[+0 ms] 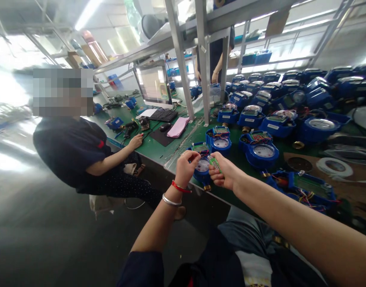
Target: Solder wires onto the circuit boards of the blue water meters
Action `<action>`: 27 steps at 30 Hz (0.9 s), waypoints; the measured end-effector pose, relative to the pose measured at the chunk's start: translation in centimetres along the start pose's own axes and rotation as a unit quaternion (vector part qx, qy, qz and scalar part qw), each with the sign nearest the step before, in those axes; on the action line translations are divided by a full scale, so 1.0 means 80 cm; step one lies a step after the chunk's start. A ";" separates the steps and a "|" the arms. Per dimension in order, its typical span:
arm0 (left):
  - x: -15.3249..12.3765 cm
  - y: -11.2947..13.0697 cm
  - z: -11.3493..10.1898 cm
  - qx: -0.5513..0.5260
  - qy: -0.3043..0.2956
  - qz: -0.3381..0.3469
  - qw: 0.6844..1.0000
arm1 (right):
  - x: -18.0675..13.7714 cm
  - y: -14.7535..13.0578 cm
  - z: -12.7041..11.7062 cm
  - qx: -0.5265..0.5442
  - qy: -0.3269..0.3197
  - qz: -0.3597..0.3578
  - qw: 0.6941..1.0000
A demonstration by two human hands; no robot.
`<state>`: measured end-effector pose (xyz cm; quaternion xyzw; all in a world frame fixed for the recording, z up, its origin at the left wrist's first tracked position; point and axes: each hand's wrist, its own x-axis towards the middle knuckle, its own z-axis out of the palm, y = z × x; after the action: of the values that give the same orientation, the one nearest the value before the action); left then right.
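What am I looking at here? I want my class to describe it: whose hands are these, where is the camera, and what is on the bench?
The one picture comes from a camera worn on a person's head, looking down at their own bare hands; there is no machine. The left hand, with a red cord and a silver bangle at the wrist, pinches at the open top of a blue water meter at the edge of the green bench. The right hand holds a small green part beside it. More blue water meters cover the bench to the right. Further left stand a monitor and a keyboard, where a seated co-worker rests a hand on the bench.
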<state>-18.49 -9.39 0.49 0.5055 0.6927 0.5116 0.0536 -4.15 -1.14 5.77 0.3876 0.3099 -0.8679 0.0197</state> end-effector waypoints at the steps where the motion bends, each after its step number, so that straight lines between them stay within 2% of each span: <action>1: 0.000 -0.001 0.001 -0.007 0.003 -0.009 1.000 | 0.002 -0.003 0.000 -0.007 0.001 0.009 1.000; 6: -0.002 0.002 0.003 -0.049 0.008 -0.041 0.998 | 0.010 -0.010 -0.004 -0.030 0.006 0.035 0.999; 11: -0.006 0.006 0.002 -0.064 0.008 -0.044 0.997 | 0.016 -0.009 -0.006 -0.032 0.004 0.050 0.998; 27: -0.008 0.004 0.003 -0.097 0.012 -0.063 0.993 | 0.015 -0.011 -0.004 0.007 0.007 0.053 0.999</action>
<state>-17.89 -9.72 0.35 0.4470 0.6711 0.5778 0.1262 -5.00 0.00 5.24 0.4093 0.2831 -0.8653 0.0606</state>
